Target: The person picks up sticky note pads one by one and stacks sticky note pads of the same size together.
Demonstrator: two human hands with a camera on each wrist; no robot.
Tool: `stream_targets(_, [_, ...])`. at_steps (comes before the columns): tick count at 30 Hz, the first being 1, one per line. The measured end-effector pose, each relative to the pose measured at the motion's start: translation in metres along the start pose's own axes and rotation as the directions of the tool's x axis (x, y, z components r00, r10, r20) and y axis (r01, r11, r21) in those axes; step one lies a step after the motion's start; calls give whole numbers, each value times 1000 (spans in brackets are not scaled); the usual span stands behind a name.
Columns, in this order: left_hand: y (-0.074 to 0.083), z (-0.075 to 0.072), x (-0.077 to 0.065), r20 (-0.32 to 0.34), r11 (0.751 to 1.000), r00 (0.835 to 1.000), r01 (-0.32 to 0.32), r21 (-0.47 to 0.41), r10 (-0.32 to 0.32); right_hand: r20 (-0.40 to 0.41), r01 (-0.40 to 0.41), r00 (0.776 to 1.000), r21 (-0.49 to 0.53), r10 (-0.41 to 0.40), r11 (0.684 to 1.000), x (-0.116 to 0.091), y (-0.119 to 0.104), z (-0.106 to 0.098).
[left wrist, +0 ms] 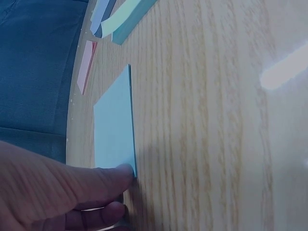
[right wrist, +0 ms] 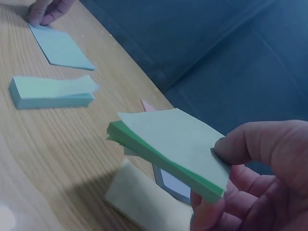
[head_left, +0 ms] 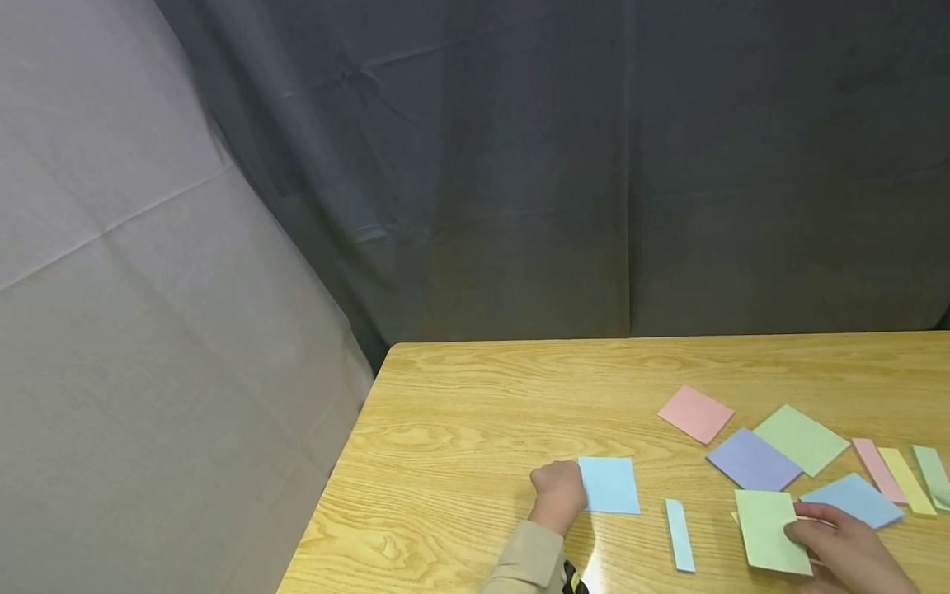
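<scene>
My left hand pinches the near left edge of a square light-blue sticky-note pad lying on the table. In the left wrist view the thumb lies on the corner of that blue pad, its other fingers curled beside the edge. My right hand holds a square green sticky-note pad above the table. The right wrist view shows the thumb on top of the green pad and fingers beneath; its top sheet lifts slightly from the thick stack. Below it lies a pale yellow pad, mostly hidden in the head view.
Between the hands lies a narrow blue strip pad. Beyond the right hand are pink, purple, green and blue square pads. Pink, yellow and green strips lie far right. A dark curtain hangs behind the table.
</scene>
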State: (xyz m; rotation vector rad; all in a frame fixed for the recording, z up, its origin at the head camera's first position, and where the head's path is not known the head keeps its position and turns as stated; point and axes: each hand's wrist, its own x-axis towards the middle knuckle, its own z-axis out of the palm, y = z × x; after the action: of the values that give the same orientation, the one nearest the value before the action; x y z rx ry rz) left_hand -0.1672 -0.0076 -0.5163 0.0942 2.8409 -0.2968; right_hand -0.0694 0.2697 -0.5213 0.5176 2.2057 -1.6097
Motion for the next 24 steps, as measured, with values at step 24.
stream_targets(24, [-1,-2,-2,8,1000,1000,0,-23,0,52,68,996,60,-71,996,-4,-18,24])
